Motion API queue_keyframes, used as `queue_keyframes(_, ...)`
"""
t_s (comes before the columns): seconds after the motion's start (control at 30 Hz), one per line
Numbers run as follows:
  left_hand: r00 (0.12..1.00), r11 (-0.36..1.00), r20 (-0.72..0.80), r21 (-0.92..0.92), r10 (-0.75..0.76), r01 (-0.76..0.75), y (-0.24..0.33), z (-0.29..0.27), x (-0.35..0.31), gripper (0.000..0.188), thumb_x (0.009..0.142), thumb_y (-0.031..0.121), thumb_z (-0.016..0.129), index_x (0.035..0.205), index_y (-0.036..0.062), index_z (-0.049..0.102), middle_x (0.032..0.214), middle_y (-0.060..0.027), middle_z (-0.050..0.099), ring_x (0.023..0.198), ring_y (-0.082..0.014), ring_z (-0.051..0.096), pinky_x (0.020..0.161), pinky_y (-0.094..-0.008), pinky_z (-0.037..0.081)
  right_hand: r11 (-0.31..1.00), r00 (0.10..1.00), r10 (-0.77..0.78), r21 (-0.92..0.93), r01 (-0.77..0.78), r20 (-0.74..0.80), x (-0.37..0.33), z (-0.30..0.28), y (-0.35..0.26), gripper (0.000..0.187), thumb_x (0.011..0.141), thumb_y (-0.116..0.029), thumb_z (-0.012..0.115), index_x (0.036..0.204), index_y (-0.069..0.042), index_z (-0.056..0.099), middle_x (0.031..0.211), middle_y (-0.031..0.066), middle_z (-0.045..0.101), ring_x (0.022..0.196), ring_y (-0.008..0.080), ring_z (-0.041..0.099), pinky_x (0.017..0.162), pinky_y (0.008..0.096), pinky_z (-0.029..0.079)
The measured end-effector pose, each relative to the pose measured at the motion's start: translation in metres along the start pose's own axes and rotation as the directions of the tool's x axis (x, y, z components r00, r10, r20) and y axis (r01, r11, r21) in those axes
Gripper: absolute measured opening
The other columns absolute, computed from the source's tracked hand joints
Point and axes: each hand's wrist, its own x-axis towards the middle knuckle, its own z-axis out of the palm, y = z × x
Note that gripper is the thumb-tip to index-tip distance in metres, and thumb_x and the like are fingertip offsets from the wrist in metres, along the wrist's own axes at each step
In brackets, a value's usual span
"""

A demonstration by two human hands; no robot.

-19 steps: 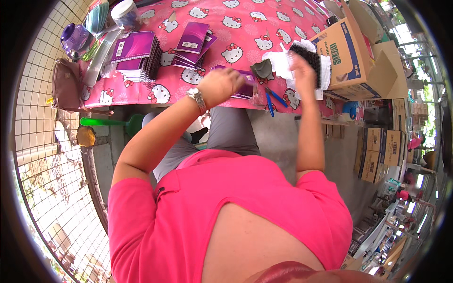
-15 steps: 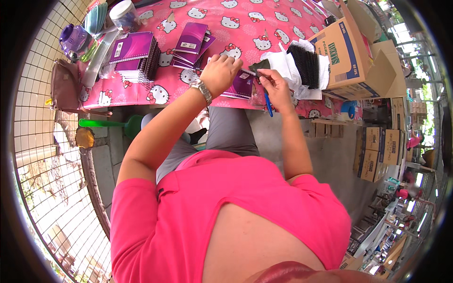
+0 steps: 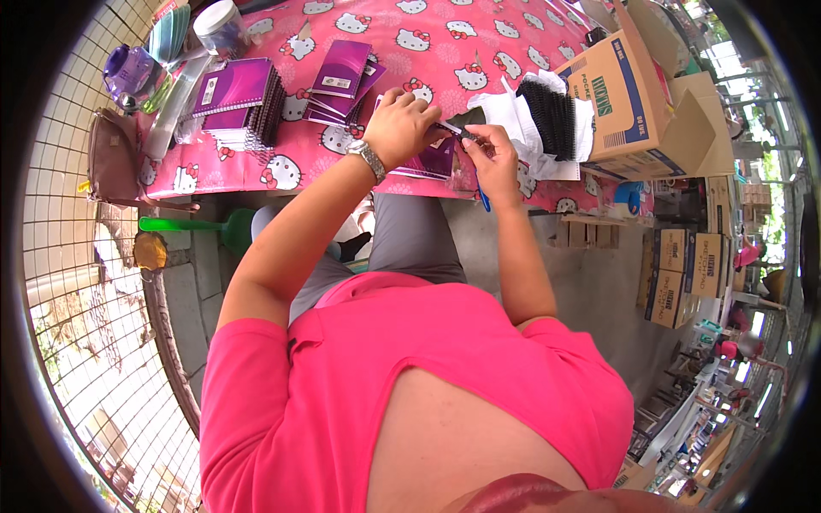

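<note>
My left hand (image 3: 400, 128), wearing a metal watch, curls over the top edge of a purple notebook (image 3: 438, 158) at the table's near edge. Its fingertips are partly hidden, but they seem to grip the edge. Close beside it, my right hand (image 3: 494, 162) is closed on a slim blue-handled tool (image 3: 484, 198), whose handle sticks out below the palm. Its dark tip meets the notebook's right edge near my left fingers; the exact contact is too small to tell. Black plastic spiral coils (image 3: 552, 120) lie on white paper (image 3: 509, 115) to the right.
Spiral-bound purple notebooks stand in a stack (image 3: 244, 90) at the left, with several looser ones (image 3: 342, 73) nearer the middle. An open cardboard box (image 3: 620, 98) sits at the right. A brown pouch (image 3: 114, 158), a lidded jar (image 3: 221, 27) and a purple bottle (image 3: 128, 73) line the left side.
My right hand has shifted slightly left, closer to my left hand, and its tool has come to the notebook's edge. My left hand keeps nearly the same place.
</note>
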Motion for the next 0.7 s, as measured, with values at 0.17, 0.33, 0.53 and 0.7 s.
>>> queue_keyframes(0.17, 1.0, 1.0, 0.019, -0.01, 0.01, -0.01, -0.001, -0.002, 0.0, 0.031, 0.082, 0.043, 0.067, 0.086, 0.0129, 0.058, 0.08, -0.0024, 0.061, 0.088, -0.0226, 0.06, 0.092, -0.0413, 0.04, 0.998, 0.999, -0.048, 0.036, 0.047, 0.025, -0.003, 0.0, -0.002, 0.021, 0.08, -0.002, 0.07, 0.101, -0.005, 0.068, 0.09, 0.0052, 0.062, 0.071, 0.0143, 0.057, 0.064, 0.0277, 0.047)
queue_keyframes(0.33, 1.0, 1.0, 0.025, -0.007, -0.016, 0.016, 0.003, -0.002, -0.001, 0.033, 0.081, 0.044, 0.067, 0.086, 0.013, 0.058, 0.08, -0.0027, 0.062, 0.088, -0.0224, 0.061, 0.092, -0.0415, 0.04, 0.989, 0.99, -0.131, -0.057, 0.135, 0.059, 0.0, -0.004, -0.016, 0.022, 0.083, -0.002, 0.068, 0.105, -0.006, 0.068, 0.09, 0.0054, 0.062, 0.072, 0.0132, 0.057, 0.065, 0.0265, 0.047)
queue_keyframes(0.53, 0.995, 1.0, 0.1, -0.016, -0.022, 0.024, 0.005, -0.008, 0.001, 0.028, 0.084, 0.04, 0.065, 0.092, 0.0131, 0.059, 0.083, -0.0033, 0.064, 0.09, -0.023, 0.061, 0.094, -0.0434, 0.039, 0.899, 0.913, 0.249, 0.274, -0.342, 0.322, -0.001, -0.012, -0.004, 0.021, 0.086, -0.007, 0.067, 0.107, -0.003, 0.066, 0.087, 0.0063, 0.061, 0.072, 0.0123, 0.057, 0.063, 0.0258, 0.047)
queue_keyframes(0.7, 0.968, 0.991, 0.242, -0.128, 0.06, -0.03, 0.033, -0.011, 0.004, 0.026, 0.084, 0.021, 0.059, 0.109, 0.0142, 0.053, 0.089, -0.0038, 0.063, 0.093, -0.0231, 0.062, 0.095, -0.0439, 0.04, 0.985, 0.952, 0.159, 0.022, -0.17, 0.262, -0.004, -0.018, -0.013, 0.025, 0.091, -0.012, 0.064, 0.112, -0.001, 0.057, 0.083, 0.0074, 0.065, 0.065, 0.0108, 0.057, 0.059, 0.0262, 0.046)
